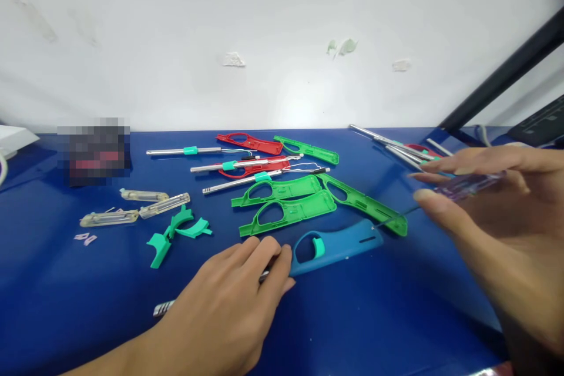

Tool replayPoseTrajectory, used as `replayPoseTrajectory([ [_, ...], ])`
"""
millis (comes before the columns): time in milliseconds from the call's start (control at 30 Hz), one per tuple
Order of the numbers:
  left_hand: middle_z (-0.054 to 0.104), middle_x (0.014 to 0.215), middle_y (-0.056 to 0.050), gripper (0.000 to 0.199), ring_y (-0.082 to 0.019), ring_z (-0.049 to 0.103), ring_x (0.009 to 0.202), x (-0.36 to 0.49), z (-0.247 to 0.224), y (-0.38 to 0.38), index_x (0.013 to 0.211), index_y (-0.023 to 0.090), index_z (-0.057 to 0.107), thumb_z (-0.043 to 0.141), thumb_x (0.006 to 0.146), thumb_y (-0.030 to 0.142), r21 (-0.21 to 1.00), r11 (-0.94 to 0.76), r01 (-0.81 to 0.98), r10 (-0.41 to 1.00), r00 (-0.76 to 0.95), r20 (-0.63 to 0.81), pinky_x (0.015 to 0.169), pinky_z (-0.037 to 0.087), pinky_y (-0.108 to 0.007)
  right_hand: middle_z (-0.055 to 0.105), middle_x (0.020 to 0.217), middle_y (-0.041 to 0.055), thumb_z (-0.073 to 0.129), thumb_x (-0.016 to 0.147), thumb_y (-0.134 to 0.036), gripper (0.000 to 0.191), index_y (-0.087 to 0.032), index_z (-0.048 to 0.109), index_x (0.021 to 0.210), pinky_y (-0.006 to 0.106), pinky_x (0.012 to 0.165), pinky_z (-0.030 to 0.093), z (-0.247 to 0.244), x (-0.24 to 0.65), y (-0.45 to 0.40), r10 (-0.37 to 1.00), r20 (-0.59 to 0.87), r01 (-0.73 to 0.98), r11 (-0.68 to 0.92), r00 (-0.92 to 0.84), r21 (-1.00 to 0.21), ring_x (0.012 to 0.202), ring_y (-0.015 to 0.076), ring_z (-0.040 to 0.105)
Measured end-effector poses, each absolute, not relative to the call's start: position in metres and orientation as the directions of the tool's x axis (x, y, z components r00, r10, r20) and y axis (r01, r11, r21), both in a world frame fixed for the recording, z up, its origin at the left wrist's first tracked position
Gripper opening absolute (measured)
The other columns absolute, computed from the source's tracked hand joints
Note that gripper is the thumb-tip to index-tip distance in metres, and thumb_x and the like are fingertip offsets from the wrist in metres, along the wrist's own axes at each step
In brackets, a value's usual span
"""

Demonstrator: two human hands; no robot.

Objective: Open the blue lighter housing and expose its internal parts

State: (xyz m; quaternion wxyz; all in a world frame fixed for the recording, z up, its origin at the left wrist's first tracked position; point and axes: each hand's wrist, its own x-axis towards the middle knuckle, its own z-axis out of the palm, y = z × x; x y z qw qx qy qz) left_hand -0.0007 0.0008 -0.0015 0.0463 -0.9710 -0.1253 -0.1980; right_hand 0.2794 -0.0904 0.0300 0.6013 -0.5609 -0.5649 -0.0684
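Observation:
A blue long-nosed lighter point(343, 244) with a teal trigger point(318, 247) lies low in the middle of the view. My left hand point(233, 299) is closed round its metal nozzle point(164, 308), whose slotted end sticks out beyond the wrist side. On the right, my right hand point(502, 217) holds a screwdriver point(469, 186) with a clear purplish handle between thumb and fingers. Its thin shaft slants down left to the butt end of the blue casing; whether the tip sits in a screw is too small to tell.
Green casing halves point(304, 211) and red casing halves point(255, 143) lie behind the lighter, among metal nozzles point(238, 164) with wires. Loose teal triggers point(176, 226) and clear fuel tanks point(110, 218) are at left. More nozzles point(396, 147) lie at back right, near a black bar point(502, 70).

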Motion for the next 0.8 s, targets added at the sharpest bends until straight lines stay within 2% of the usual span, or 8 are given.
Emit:
replayPoseTrajectory([
  [100,0.075,0.097,-0.01,0.037,-0.027,0.075,0.082,-0.001,-0.002,0.001,0.121,0.009,0.072,0.036,0.112,0.011,-0.036,-0.965,0.26,0.226,0.892,0.392,0.062,0.065,-0.038,0.071,0.099,-0.0006,0.088,0.081,-0.016,0.041,-0.034,0.074,0.116,0.038,0.084,0.062,0.03,0.28,-0.091,0.543,0.766,0.744,0.339,0.345,-0.576,0.091,0.0205,0.073],
  [233,0.075,0.096,-0.009,0.039,-0.026,0.075,0.081,-0.001,-0.002,0.0,0.12,0.009,0.072,0.034,0.113,0.012,-0.024,-0.966,0.259,0.229,0.89,0.394,0.062,0.065,-0.039,0.079,0.113,0.0049,0.076,0.093,-0.019,0.043,-0.031,0.071,0.134,0.042,0.088,0.062,0.03,0.279,-0.094,0.62,0.696,0.721,0.288,0.361,-0.63,0.112,0.0275,0.077],
  [333,0.075,0.096,-0.009,0.039,-0.027,0.075,0.081,-0.001,-0.001,0.0,0.118,0.009,0.072,0.033,0.113,0.013,-0.019,-0.967,0.256,0.228,0.89,0.396,0.06,0.065,-0.04,0.075,0.109,-0.0001,0.087,0.082,-0.016,0.049,-0.035,0.07,0.124,0.041,0.097,0.062,0.03,0.281,-0.091,0.596,0.74,0.721,0.359,0.312,-0.593,0.111,0.025,0.076],
  [433,0.076,0.096,-0.009,0.041,-0.027,0.075,0.082,0.0,-0.002,0.001,0.118,0.01,0.073,0.033,0.113,0.012,-0.023,-0.966,0.258,0.229,0.892,0.39,0.062,0.065,-0.039,0.071,0.097,-0.0037,0.094,0.072,-0.012,0.052,-0.035,0.074,0.113,0.036,0.091,0.062,0.031,0.284,-0.089,0.527,0.794,0.756,0.374,0.303,-0.537,0.092,0.0193,0.074],
  [500,0.076,0.097,-0.009,0.04,-0.027,0.076,0.083,0.0,-0.002,0.001,0.121,0.009,0.072,0.033,0.114,0.013,-0.024,-0.966,0.259,0.229,0.892,0.389,0.063,0.066,-0.04,0.074,0.096,-0.0017,0.088,0.081,-0.014,0.047,-0.034,0.075,0.122,0.037,0.086,0.062,0.031,0.284,-0.092,0.552,0.761,0.743,0.338,0.341,-0.578,0.09,0.0202,0.075],
  [633,0.076,0.097,-0.01,0.038,-0.028,0.075,0.082,0.0,-0.003,0.0,0.121,0.008,0.071,0.034,0.113,0.012,-0.027,-0.969,0.247,0.216,0.891,0.4,0.06,0.065,-0.041,0.078,0.114,0.0037,0.071,0.1,-0.023,0.046,-0.035,0.064,0.144,0.043,0.098,0.06,0.031,0.276,-0.099,0.663,0.635,0.67,0.264,0.397,-0.694,0.112,0.0251,0.076],
  [700,0.075,0.097,-0.01,0.039,-0.027,0.075,0.081,0.0,-0.002,-0.001,0.119,0.008,0.072,0.034,0.113,0.012,-0.024,-0.969,0.246,0.216,0.89,0.401,0.059,0.065,-0.041,0.075,0.116,0.0027,0.074,0.097,-0.022,0.045,-0.038,0.065,0.138,0.042,0.1,0.059,0.032,0.274,-0.098,0.671,0.647,0.663,0.303,0.361,-0.685,0.113,0.0243,0.074],
  [800,0.075,0.096,-0.01,0.039,-0.027,0.075,0.08,0.0,-0.002,-0.001,0.117,0.009,0.072,0.034,0.113,0.012,-0.029,-0.968,0.248,0.215,0.889,0.405,0.059,0.064,-0.04,0.068,0.106,-0.0018,0.087,0.082,-0.011,0.055,-0.041,0.069,0.124,0.036,0.092,0.06,0.033,0.273,-0.095,0.613,0.734,0.704,0.381,0.294,-0.6,0.099,0.0198,0.071],
])
